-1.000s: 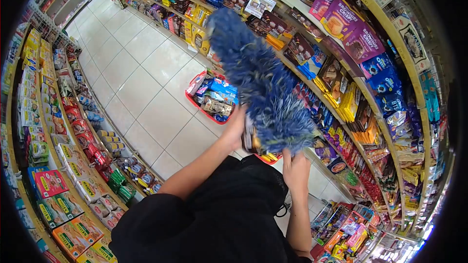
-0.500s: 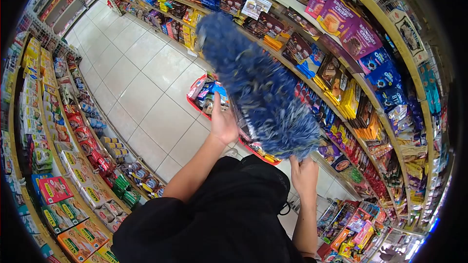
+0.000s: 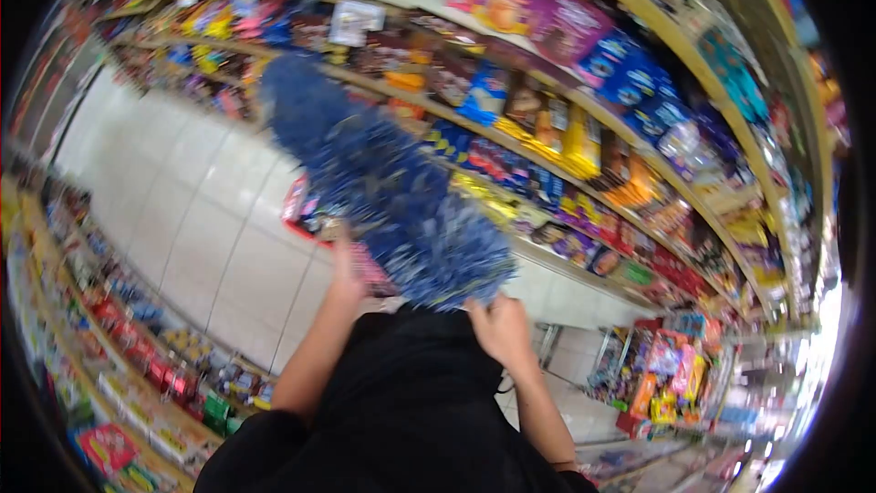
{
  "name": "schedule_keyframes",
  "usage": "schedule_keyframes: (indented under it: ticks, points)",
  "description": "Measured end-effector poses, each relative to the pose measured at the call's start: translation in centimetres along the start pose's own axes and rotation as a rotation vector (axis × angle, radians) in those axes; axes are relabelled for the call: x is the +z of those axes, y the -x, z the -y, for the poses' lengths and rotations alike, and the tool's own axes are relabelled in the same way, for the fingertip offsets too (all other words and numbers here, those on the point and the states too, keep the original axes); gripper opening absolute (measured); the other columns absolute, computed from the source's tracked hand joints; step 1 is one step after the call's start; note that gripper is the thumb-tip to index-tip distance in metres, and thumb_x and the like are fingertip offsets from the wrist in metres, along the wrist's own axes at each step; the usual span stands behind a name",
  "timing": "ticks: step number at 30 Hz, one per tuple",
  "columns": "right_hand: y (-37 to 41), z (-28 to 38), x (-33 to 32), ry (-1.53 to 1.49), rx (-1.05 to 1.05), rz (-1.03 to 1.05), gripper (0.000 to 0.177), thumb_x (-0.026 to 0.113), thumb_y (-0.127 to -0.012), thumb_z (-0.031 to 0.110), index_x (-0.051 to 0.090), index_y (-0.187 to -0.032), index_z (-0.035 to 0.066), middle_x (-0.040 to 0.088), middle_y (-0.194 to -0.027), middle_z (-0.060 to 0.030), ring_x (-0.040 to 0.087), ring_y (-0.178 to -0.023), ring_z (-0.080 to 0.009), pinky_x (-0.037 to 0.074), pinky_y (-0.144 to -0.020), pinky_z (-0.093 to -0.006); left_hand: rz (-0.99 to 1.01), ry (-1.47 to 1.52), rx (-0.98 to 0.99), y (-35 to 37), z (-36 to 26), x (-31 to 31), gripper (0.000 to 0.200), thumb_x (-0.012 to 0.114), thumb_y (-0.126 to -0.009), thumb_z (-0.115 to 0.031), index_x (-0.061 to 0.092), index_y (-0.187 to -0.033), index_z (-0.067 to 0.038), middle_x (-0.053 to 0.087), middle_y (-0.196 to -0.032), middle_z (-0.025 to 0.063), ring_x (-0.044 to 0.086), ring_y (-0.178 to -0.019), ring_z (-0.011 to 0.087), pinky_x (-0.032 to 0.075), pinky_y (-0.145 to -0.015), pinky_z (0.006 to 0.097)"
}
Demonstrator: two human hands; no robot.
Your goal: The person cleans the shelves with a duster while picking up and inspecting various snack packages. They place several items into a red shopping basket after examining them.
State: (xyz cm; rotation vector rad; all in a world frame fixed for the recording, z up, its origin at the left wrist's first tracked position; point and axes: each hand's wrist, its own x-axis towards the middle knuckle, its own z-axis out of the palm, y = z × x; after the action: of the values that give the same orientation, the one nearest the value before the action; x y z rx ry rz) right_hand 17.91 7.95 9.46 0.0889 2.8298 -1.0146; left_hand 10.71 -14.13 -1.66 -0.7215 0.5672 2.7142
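Note:
A long, fluffy blue duster (image 3: 392,187) stretches diagonally in front of me, its far end at the upper left close to the snack shelf. My right hand (image 3: 502,324) is closed around its near end, where the handle is hidden by the hand and the fibres. Beside the duster's lower left side is my left hand (image 3: 345,276), thumb stretched upward and apart; its other fingers are blurred and partly behind the fluff. Below the duster, a red basket (image 3: 294,210) with packaged goods shows in part on the floor.
A tall snack shelf (image 3: 584,96) full of colourful packets curves along the right. Low shelves (image 3: 137,338) with boxes and cans line the left. Pale floor tiles (image 3: 196,173) run between them. Another heap of packets (image 3: 671,370) stands at the lower right.
My view has swung right and is blurred. The duster and both hands appear further left in the picture. My right hand keeps its hold on the duster.

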Motion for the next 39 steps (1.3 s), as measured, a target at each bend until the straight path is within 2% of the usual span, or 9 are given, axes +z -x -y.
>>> schedule_keyframes:
  ticks: [2, 3, 8, 15, 22, 26, 34, 35, 39]
  points:
    - [1.3, -2.5, -0.2, 0.054, -0.067, 0.076, 0.032, 0.059, -0.081, 0.030, 0.060, -0.090, -0.001, 0.060, -0.067, -0.0225, 0.059, -0.063, -0.0401, 0.047, -0.061, -0.0442, 0.156, -0.065, 0.081, -4.0, -0.7, -8.8, 0.061, 0.044, -0.089, -0.048, 0.045, -0.126, 0.000, 0.054, -0.122, 0.0175, 0.052, -0.109, 0.0328, 0.040, -0.096, 0.0484]
    - [1.7, -2.6, -0.6, 0.090, -0.048, 0.089, 0.036, 0.058, -0.081, 0.034, 0.060, -0.087, -0.002, 0.060, -0.067, -0.0230, 0.060, -0.065, -0.0404, 0.048, -0.062, -0.0454, 0.349, -0.203, 0.072, -5.0, -2.2, -7.5, 0.057, 0.040, -0.091, -0.044, 0.045, -0.128, 0.000, 0.052, -0.124, 0.0175, 0.051, -0.112, 0.0329, 0.041, -0.096, 0.0482]
    - [1.4, -0.4, -2.1, 0.187, 0.060, 0.109, 0.050, 0.056, -0.083, 0.044, 0.057, -0.079, -0.005, 0.060, -0.067, -0.0237, 0.060, -0.067, -0.0411, 0.047, -0.064, -0.0487, -0.111, -0.151, 0.046, -0.2, -1.5, -0.7, 0.059, 0.039, -0.090, -0.050, 0.046, -0.128, -0.006, 0.050, -0.127, 0.0130, 0.045, -0.119, 0.0303, 0.036, -0.100, 0.0464]
    - [3.3, -1.6, -2.2, 0.118, 0.014, 0.068, 0.052, 0.053, -0.084, 0.049, 0.055, -0.085, -0.003, 0.060, -0.068, -0.0237, 0.060, -0.070, -0.0410, 0.047, -0.067, -0.0485, 0.581, 0.063, -0.038, -0.6, 0.9, 1.9, 0.055, 0.041, -0.090, -0.045, 0.043, -0.129, -0.007, 0.049, -0.128, 0.0116, 0.046, -0.118, 0.0289, 0.036, -0.100, 0.0451]
    - [4.2, -1.8, -3.1, 0.118, 0.053, 0.035, 0.055, 0.051, -0.084, 0.052, 0.056, -0.085, -0.003, 0.060, -0.069, -0.0223, 0.061, -0.072, -0.0400, 0.048, -0.067, -0.0488, 0.013, -0.184, 0.022, -0.6, 1.7, 2.6, 0.041, 0.051, -0.088, -0.034, 0.049, -0.118, -0.006, 0.055, -0.114, 0.0117, 0.051, -0.107, 0.0247, 0.041, -0.091, 0.0486]
    - [3.0, -2.2, -2.5, 0.110, 0.109, -0.043, 0.056, 0.051, -0.085, 0.051, 0.056, -0.088, -0.004, 0.062, -0.073, -0.0226, 0.062, -0.072, -0.0394, 0.049, -0.067, -0.0479, 0.393, -0.235, -0.032, -1.5, 2.4, 3.1, 0.053, 0.040, -0.090, -0.043, 0.043, -0.130, -0.007, 0.047, -0.130, 0.0109, 0.046, -0.118, 0.0293, 0.034, -0.102, 0.0443]
    - [5.1, -2.0, -2.7, 0.132, 0.165, -0.060, 0.051, 0.054, -0.084, 0.047, 0.057, -0.090, -0.003, 0.061, -0.068, -0.0238, 0.061, -0.068, -0.0398, 0.048, -0.065, -0.0477, 0.583, -0.135, -0.087, -0.5, 3.1, 6.9, 0.052, 0.041, -0.090, -0.044, 0.046, -0.125, -0.006, 0.050, -0.126, 0.0108, 0.049, -0.112, 0.0302, 0.036, -0.099, 0.0453]
    - [4.6, -2.0, -3.4, 0.124, 0.246, -0.017, 0.047, 0.056, -0.083, 0.045, 0.058, -0.086, -0.002, 0.060, -0.067, -0.0247, 0.060, -0.067, -0.0408, 0.048, -0.065, -0.0485, 0.764, 0.012, -0.359, -2.3, 3.0, 4.3, 0.052, 0.041, -0.091, -0.045, 0.047, -0.125, -0.006, 0.053, -0.122, 0.0105, 0.050, -0.109, 0.0301, 0.041, -0.094, 0.0433]
    - [2.1, -4.6, -2.1, -0.034, 0.309, -0.151, 0.045, 0.057, -0.082, 0.042, 0.059, -0.079, -0.003, 0.059, -0.067, -0.0258, 0.059, -0.068, -0.0428, 0.046, -0.066, -0.0491, 0.174, -0.468, -0.131, -1.6, 6.1, 2.0, 0.056, 0.044, -0.087, -0.056, 0.052, -0.113, -0.008, 0.060, -0.098, 0.0076, 0.058, -0.089, 0.0270, 0.049, -0.076, 0.0427]
